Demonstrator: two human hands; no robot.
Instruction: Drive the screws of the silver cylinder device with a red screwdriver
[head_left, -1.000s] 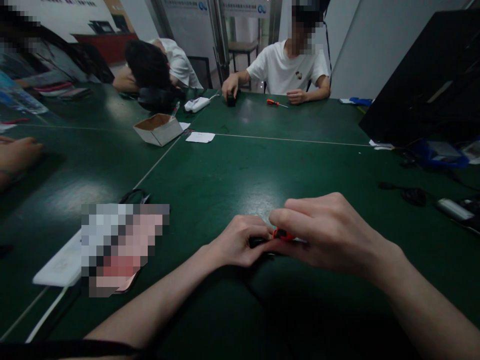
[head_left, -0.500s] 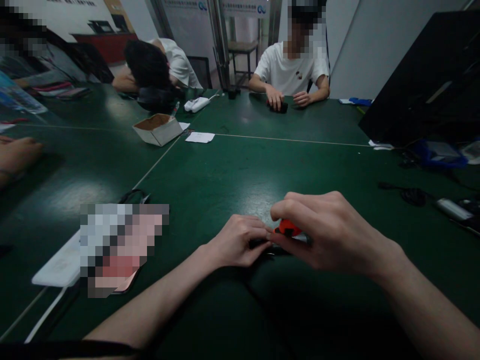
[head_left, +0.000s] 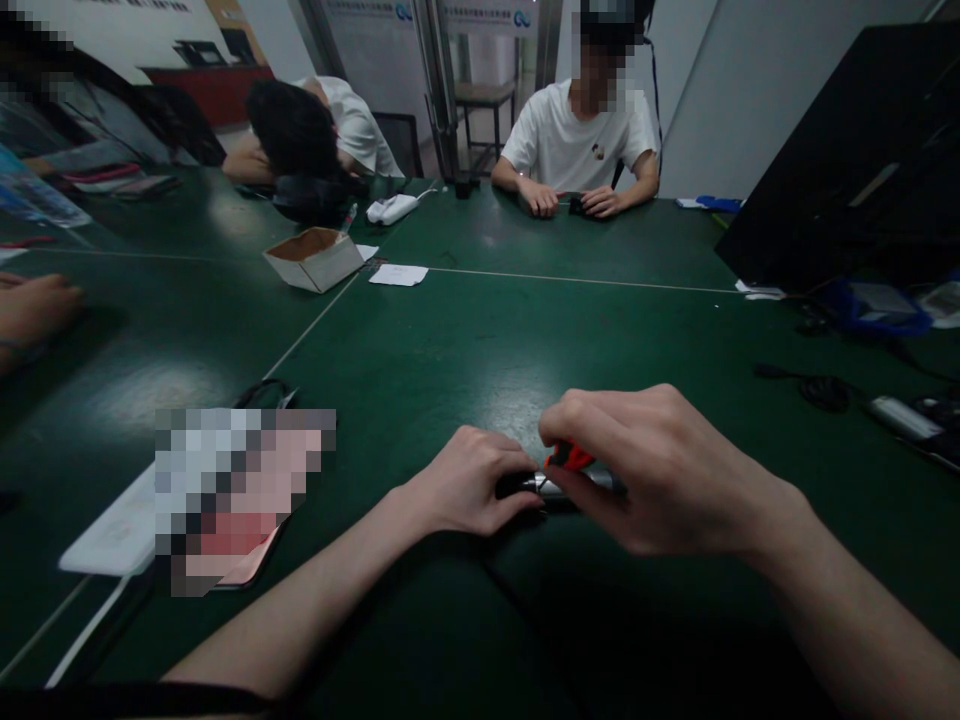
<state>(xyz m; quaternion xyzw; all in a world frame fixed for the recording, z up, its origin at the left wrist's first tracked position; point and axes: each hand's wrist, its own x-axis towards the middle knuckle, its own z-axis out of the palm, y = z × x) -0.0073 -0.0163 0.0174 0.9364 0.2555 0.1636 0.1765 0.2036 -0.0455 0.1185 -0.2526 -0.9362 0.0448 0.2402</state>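
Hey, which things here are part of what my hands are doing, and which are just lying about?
In the job:
red-and-black handle, held in your right hand
silver-and-black piece, held in your left hand

Seemingly just lying about:
open box
white paper
coiled black cable
white flat item
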